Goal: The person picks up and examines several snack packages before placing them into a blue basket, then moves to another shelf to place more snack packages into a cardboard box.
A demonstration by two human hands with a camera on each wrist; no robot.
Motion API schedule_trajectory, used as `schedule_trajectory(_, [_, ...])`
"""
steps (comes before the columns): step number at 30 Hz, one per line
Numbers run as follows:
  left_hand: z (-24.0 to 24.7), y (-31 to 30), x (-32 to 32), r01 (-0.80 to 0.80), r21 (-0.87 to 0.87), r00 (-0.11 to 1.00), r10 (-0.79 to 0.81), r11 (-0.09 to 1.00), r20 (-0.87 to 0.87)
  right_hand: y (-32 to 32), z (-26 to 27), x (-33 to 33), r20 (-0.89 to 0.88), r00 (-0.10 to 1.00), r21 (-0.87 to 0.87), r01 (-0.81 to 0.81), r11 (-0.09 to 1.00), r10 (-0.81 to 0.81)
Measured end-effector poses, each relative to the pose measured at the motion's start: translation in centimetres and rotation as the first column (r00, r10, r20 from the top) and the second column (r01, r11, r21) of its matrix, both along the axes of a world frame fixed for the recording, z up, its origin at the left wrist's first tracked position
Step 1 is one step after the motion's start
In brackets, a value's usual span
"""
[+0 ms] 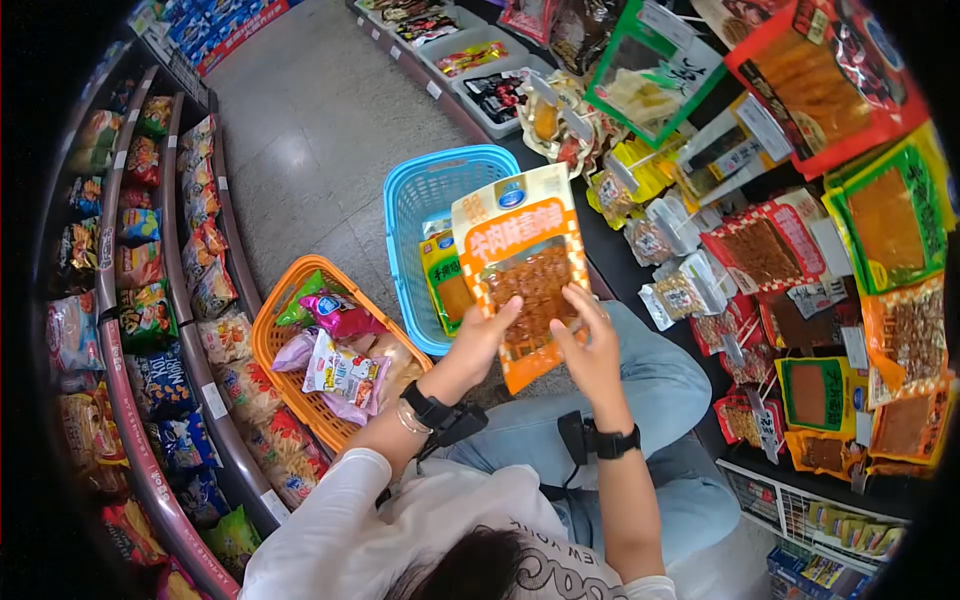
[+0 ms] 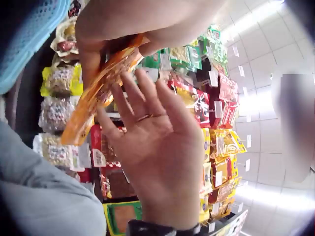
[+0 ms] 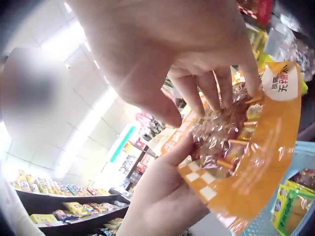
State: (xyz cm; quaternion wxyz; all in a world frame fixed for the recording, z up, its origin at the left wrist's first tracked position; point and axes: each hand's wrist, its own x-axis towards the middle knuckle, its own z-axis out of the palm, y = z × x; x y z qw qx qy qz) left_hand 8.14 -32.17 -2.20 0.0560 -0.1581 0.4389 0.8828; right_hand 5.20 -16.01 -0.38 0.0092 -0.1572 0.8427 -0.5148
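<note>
An orange-and-cream snack package (image 1: pixel 520 225) with a clear window stands tilted in front of the person. Their left hand (image 1: pixel 472 345) grips its lower left edge, the thumb on the front. The right hand (image 1: pixel 592 350) is at the lower right side. In the left wrist view the right palm (image 2: pixel 160 147), a ring on one finger, faces the package (image 2: pixel 86 110) with fingers spread. The right wrist view has the right hand's (image 3: pixel 167 54) fingertips on the package's windowed side (image 3: pixel 216 140), while the left hand (image 3: pixel 165 196) holds the edge.
A blue basket (image 1: pixel 400 205) with a green-yellow package lies beyond the hands. An orange basket (image 1: pixel 268 350) of colourful snacks is beside it. Shelves of bagged snacks (image 1: pixel 160 385) line the left; hanging packages (image 1: pixel 765 245) fill the right. The person's bent legs (image 1: pixel 660 400) are below.
</note>
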Motion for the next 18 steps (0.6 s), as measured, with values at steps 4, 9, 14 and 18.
schedule_trajectory(4, [-2.8,-3.6,-0.1,-0.044,0.014,0.991,0.041,0.999,0.124,-2.4,-5.6,-3.4,0.250,0.968,-0.105,0.031,0.994,-0.003])
schedule_trajectory(9, [-7.0,-6.8,-1.1,-0.115,0.040,0.954,0.099,0.993,0.283,-4.1,-11.4,-6.2,0.598,0.798,-0.189,0.057,0.980,0.069])
schedule_trajectory(14, [-11.4,-8.6,-2.3,-0.095,-0.065,0.878,0.115,0.993,0.464,-4.3,-16.3,-6.1,0.579,0.808,-0.285,0.075,0.956,0.110])
schedule_trajectory(18, [-15.4,-9.3,-3.2,-0.004,-0.179,0.851,0.097,0.984,0.516,-5.4,-18.1,-6.7,0.433,0.901,-0.046,0.036,0.998,-0.012])
